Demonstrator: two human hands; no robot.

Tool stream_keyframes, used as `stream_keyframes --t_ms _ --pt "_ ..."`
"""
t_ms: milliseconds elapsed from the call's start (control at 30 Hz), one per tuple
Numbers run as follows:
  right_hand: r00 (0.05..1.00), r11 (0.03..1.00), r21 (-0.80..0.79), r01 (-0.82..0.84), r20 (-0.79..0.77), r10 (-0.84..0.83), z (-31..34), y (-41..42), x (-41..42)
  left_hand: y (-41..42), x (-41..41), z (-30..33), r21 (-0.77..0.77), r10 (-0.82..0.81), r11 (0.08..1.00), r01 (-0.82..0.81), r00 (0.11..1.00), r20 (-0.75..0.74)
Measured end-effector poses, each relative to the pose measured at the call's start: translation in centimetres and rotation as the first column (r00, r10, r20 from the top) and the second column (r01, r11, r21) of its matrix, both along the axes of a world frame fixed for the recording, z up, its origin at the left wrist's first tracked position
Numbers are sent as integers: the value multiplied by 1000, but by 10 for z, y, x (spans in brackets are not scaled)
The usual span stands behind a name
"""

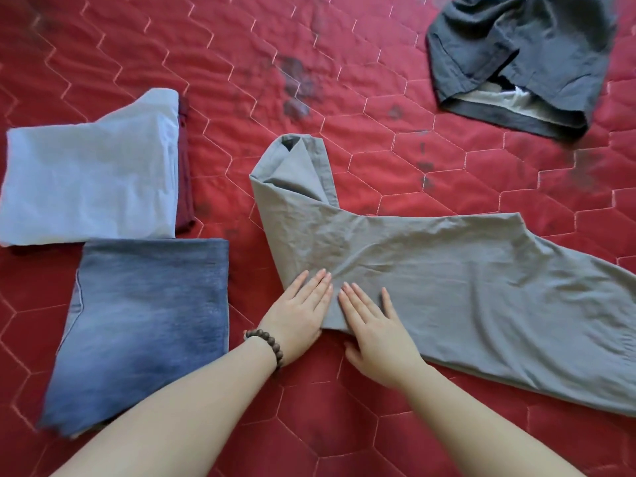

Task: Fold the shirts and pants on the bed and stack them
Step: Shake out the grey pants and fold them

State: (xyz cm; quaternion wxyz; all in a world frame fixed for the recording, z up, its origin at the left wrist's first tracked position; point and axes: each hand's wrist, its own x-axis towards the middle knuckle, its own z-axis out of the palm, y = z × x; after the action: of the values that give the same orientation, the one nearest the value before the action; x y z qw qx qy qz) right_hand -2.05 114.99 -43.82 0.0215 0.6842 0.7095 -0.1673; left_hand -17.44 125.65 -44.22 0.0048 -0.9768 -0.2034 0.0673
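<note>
Your left hand point(298, 315), right hand point(375, 335): both grips open, fingers flat on grey pants point(447, 287). Folded jeans point(144, 325), white shirt point(89, 187) left on bed point(344, 425). Dark shorts point(516, 63) far right.

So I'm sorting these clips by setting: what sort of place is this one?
Most likely a bedroom at home. The whole surface is a red quilted bedspread with hexagon stitching. Folded clothes lie on it: folded jeans and a light blue folded garment. Both hands press flat on grey pants.
</note>
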Motion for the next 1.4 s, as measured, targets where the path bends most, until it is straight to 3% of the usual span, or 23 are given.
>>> stream_keyframes --t_ms 100,233,333,500,667,767,900,1100,1233,1300,1400 --pt "996 994 76 76 34 -79 0 10 -11 -4 -2 4 -14 19 1000 -19 1000 -3" --pt "967 937 252 243 -142 -212 5 23 -16 -15 1 11 -154 198 969 -193 980 13" --pt "942 916 270 296 -241 -233 28 23 -3 -7 17 23 -194 343 930 -313 928 145" --pt "938 885 340 317 -251 -239 69 28 25 22 52 51 -223 468 884 -411 790 396" --pt "890 820 354 449 -251 -380 101 34 47 55 59 82 -217 489 870 -442 722 489" --pt "866 809 315 496 -245 -436 115 33 63 95 48 100 -251 541 840 -481 718 437" --pt "872 822 297 486 -224 -435 131 33 75 146 33 127 -164 465 885 -436 811 354" --pt "906 830 364 423 -176 -385 140 40 66 201 4 183 56 275 939 -340 839 470" --pt "930 861 354 365 -98 -354 132 35 52 221 -43 217 102 143 973 -206 891 430" --pt "937 903 250 348 -80 -339 121 31 45 220 -74 220 123 61 985 -119 918 393" --pt "970 965 -101 243 5 -244 96 23 33 207 -126 195 85 88 990 -115 957 275"
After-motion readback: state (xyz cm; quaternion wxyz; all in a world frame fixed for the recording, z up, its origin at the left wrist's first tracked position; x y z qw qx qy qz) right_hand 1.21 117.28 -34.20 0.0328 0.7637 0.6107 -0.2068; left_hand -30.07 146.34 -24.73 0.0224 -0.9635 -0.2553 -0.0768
